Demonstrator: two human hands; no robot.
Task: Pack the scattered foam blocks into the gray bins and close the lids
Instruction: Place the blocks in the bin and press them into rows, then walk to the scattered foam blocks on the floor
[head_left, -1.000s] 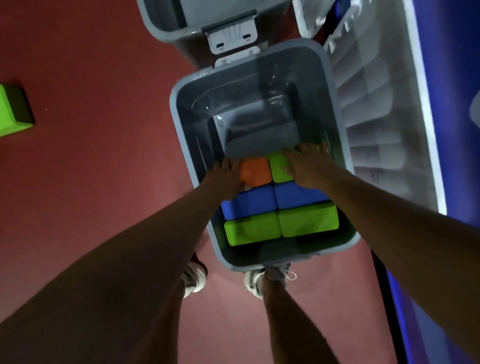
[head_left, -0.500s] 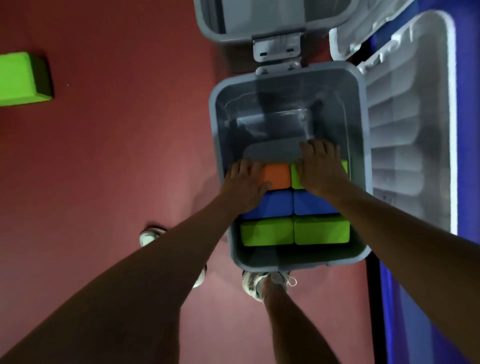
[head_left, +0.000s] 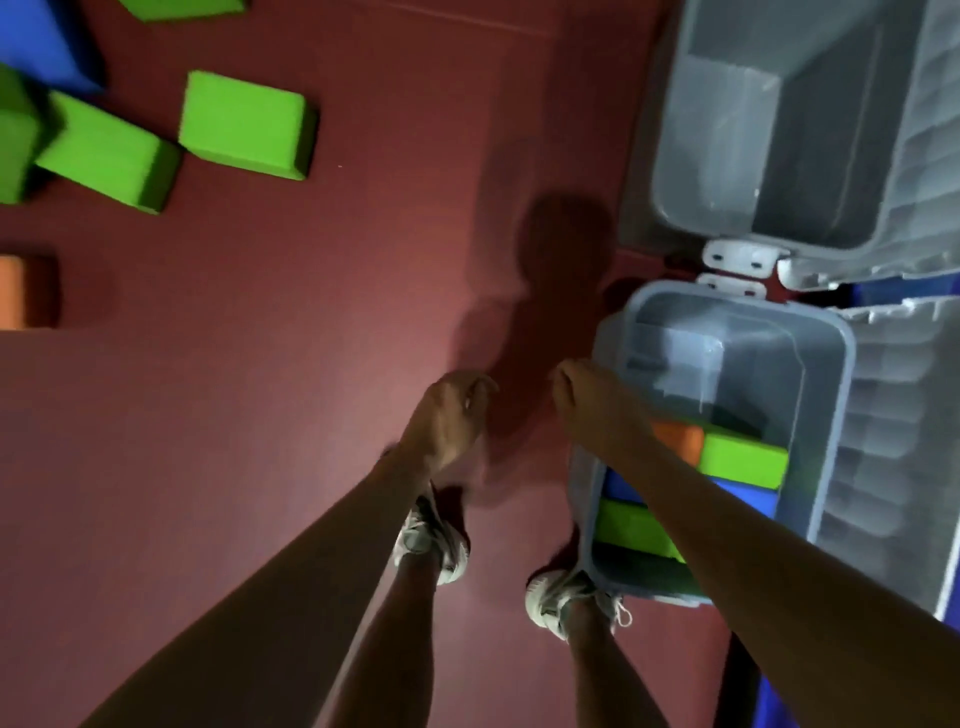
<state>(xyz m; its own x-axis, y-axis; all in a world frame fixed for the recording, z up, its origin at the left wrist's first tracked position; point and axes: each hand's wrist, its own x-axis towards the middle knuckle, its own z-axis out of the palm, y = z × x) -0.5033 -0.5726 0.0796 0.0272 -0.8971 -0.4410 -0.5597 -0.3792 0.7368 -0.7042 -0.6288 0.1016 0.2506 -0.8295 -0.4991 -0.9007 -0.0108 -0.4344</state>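
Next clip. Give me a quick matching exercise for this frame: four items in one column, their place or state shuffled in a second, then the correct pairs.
Things:
1. near gray bin
2. far gray bin
3. orange block on the floor
4. left hand

Places or states:
A. at the left edge of the view
B. holds coloured blocks
C. no blocks visible inside
D. over the red floor, holding nothing

Pairs: 1-B, 2-C, 3-A, 4-D

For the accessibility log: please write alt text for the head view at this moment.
Both hands, left hand and right hand, hang loosely curled and hold nothing over the red floor, beside an open gray bin partly filled with foam blocks. More green blocks and an orange block lie scattered at far left; a second open bin stands beyond.
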